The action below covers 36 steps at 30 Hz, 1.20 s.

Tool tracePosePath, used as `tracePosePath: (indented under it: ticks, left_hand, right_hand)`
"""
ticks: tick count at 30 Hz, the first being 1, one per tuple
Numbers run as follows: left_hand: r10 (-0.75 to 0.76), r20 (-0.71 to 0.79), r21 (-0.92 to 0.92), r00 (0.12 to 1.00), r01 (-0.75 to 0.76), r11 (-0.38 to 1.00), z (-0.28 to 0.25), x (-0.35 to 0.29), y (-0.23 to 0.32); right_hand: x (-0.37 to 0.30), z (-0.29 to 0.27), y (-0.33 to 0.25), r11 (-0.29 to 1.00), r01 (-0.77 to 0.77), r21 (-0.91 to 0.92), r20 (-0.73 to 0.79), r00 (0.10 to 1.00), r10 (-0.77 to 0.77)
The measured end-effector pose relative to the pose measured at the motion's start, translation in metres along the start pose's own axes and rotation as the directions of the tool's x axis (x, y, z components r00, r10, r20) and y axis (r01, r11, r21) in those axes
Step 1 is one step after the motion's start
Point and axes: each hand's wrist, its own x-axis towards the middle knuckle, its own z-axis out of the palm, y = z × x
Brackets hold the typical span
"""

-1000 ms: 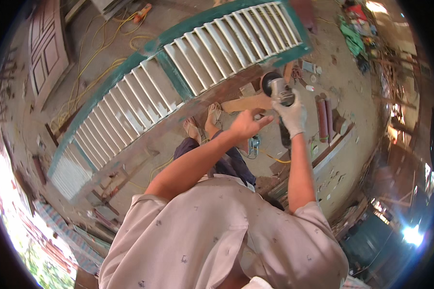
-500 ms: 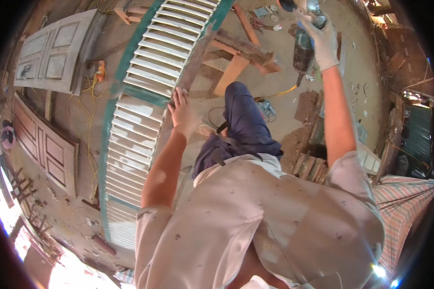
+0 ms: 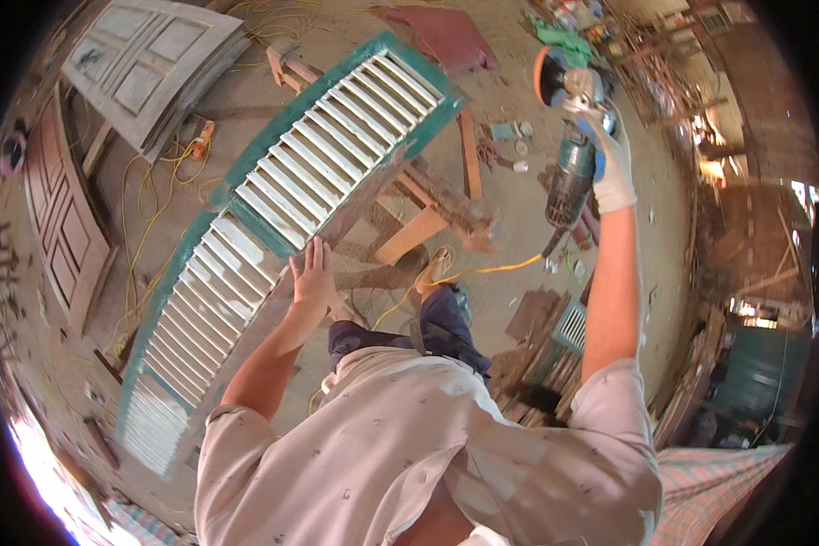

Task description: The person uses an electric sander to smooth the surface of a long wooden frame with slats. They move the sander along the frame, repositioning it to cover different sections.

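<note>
My left hand (image 3: 311, 280), bare, lies with its fingers stretched out on the near edge of a long louvered shutter (image 3: 262, 221). The shutter has a green painted frame and whitish slats, and its side edge is worn to a brown, dusty tone. Out to the right, my right hand (image 3: 612, 164) wears a pale work glove and is wrapped round an angle grinder (image 3: 569, 177). An orange-rimmed disc (image 3: 548, 76) sits at the grinder's far end, held in the air away from the shutter. A yellow cord (image 3: 496, 269) runs from below the grinder across the floor.
Panelled wooden doors (image 3: 146, 73) stand at the far left, with a reddish one (image 3: 61, 214) nearer. A wooden trestle (image 3: 419, 235) is beside the shutter. Stacked boards (image 3: 528, 364) lie at right. Yellow cords (image 3: 146, 214) and an orange power socket (image 3: 202, 139) are on the left floor.
My view has shifted, showing more of the shutter's far end and the whole grinder. The right hand still grips the grinder, and the left hand stays on the shutter's edge.
</note>
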Motion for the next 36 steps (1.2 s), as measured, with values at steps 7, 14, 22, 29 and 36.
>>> tracePosePath:
  ticks: [7,14,22,29,36]
  left_hand:
    - [0.041,-0.106,-0.767,0.994,-0.108,0.633,-0.099,0.026,0.129]
    - [0.130,-0.109,-0.831,0.986,-0.019,-0.556,-0.129,0.114,0.284]
    - [-0.018,0.049,-0.413,0.999,0.004,-0.911,-0.097,0.156,0.259]
    - [-0.214,0.171,-0.286,0.962,-0.159,-0.945,-0.058,0.132,0.237]
    - [-0.220,0.179,-0.321,0.959,-0.154,-0.935,-0.065,0.149,0.229]
  right_hand:
    - [0.115,-0.054,0.017,0.997,-0.070,0.023,0.163,0.984,0.066]
    - [0.100,0.039,0.075,0.776,0.131,-0.617,0.403,0.900,0.168]
    - [0.012,0.111,0.184,0.632,0.345,-0.694,0.645,0.688,0.332]
    - [-0.021,0.152,0.233,0.655,0.467,-0.595,0.789,0.498,0.361]
    - [-0.004,0.163,0.232,0.586,0.556,-0.589,0.792,0.542,0.282]
